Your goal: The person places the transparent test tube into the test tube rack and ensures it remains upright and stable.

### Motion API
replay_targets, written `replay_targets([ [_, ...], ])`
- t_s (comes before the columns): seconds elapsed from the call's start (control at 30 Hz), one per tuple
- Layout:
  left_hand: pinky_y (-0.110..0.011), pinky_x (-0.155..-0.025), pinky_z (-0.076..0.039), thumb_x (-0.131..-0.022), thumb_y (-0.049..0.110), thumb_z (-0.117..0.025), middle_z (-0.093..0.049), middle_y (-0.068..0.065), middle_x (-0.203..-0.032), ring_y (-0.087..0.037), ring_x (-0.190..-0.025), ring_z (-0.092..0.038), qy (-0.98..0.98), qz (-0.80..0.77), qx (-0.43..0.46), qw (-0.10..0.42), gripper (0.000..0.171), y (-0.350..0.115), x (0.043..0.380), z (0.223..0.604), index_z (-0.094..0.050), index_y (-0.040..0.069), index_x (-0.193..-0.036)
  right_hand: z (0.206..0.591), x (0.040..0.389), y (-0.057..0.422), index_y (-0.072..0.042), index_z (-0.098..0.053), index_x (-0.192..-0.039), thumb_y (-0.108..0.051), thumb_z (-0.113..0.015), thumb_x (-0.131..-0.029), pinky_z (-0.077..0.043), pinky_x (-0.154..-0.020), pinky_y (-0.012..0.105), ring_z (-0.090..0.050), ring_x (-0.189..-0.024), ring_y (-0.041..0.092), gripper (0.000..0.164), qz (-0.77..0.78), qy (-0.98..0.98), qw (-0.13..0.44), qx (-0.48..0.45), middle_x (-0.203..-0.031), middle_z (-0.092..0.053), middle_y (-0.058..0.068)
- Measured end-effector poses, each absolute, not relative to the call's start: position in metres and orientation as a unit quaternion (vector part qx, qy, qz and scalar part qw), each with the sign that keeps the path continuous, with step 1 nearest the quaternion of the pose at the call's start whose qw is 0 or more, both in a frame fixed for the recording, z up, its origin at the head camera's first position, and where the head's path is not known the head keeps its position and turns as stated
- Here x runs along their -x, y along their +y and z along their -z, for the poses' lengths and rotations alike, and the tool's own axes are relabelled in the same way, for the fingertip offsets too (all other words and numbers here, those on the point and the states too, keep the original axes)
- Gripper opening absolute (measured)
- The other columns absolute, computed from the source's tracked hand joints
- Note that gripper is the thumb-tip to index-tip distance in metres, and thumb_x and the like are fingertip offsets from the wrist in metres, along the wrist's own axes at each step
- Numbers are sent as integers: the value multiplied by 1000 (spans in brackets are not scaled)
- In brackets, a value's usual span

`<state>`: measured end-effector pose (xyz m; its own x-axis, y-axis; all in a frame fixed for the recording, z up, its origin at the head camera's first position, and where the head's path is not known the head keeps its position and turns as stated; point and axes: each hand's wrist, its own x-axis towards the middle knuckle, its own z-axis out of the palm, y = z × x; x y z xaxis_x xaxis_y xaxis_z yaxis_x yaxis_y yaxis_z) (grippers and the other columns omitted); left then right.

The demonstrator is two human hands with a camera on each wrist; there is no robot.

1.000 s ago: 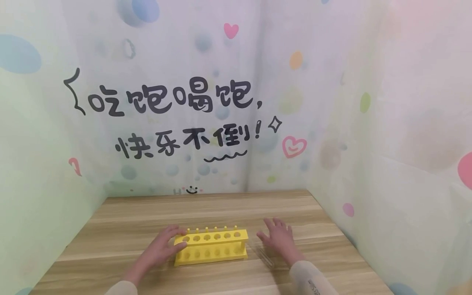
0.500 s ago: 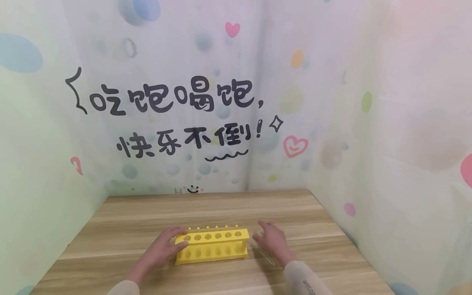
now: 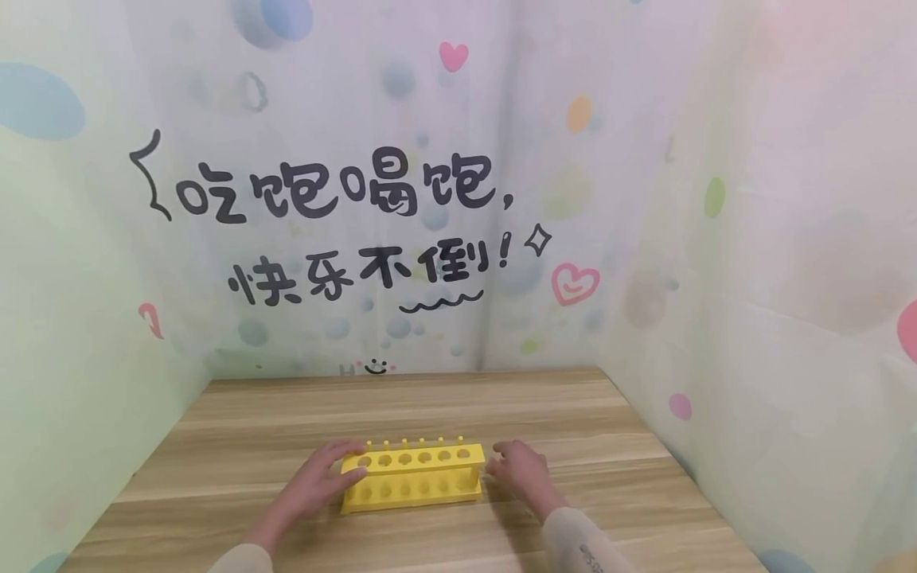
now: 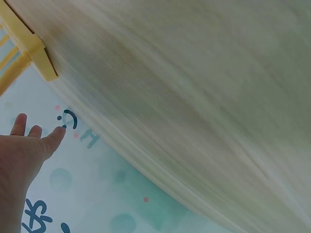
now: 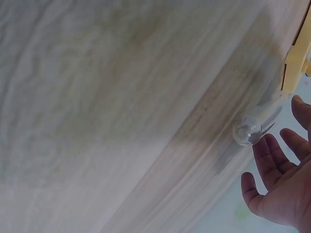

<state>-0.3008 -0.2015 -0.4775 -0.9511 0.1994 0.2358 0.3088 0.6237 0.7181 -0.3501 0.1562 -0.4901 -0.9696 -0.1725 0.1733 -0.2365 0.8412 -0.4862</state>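
Observation:
A yellow test tube rack [image 3: 411,483] with a row of holes in its top plate stands on the wooden table. My left hand [image 3: 315,481] holds its left end, thumb at the front edge of the top plate and fingers behind. In the left wrist view some fingers [image 4: 54,141] of that hand stick out past the rack. Just beyond the right end of the rack is my right hand [image 3: 521,473], low over the table with fingers loosely bent. The right wrist view has a clear glass test tube [image 5: 248,130] lying there, its rounded end right by my fingertips.
The wooden table [image 3: 408,406] ends at a patterned back wall [image 3: 358,334] with black lettering. Patterned side walls [image 3: 788,358] close in the table on the left and right.
My right hand has moved left and down toward the rack's right end, covering most of the test tube in the head view. The left hand and rack keep their place.

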Motion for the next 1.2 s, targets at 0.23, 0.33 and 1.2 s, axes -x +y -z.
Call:
replay_targets([
  [0.23,-67,-108,-30,-94,42,-66,-49,-21,-143,-46,-133,-41,-899,408,143,67,45,-202,302,480,-64,14,-129,491,351,151,1,-69,-114,-24,-72,-86,-38,-95,71,-62,-107,41,38,-236,-965,51,-102,-112,-70,17],
  [0.33,-67,-107,-30,-94,41,-66,-50,-21,-142,-46,-133,-41,-898,411,143,67,44,-201,301,480,-64,14,-128,491,351,150,0,-70,-112,-24,-74,-85,-39,-95,70,-64,-102,39,36,-230,-967,50,-93,-107,-71,16],
  [1.2,-68,-108,-30,-94,43,-65,-50,-16,-143,-45,-135,-39,-897,420,127,48,44,-202,300,478,-63,17,-130,485,357,163,0,-72,-106,-7,-68,-81,-54,-84,52,-66,-92,33,27,-220,-971,51,-79,-98,-72,12],
])
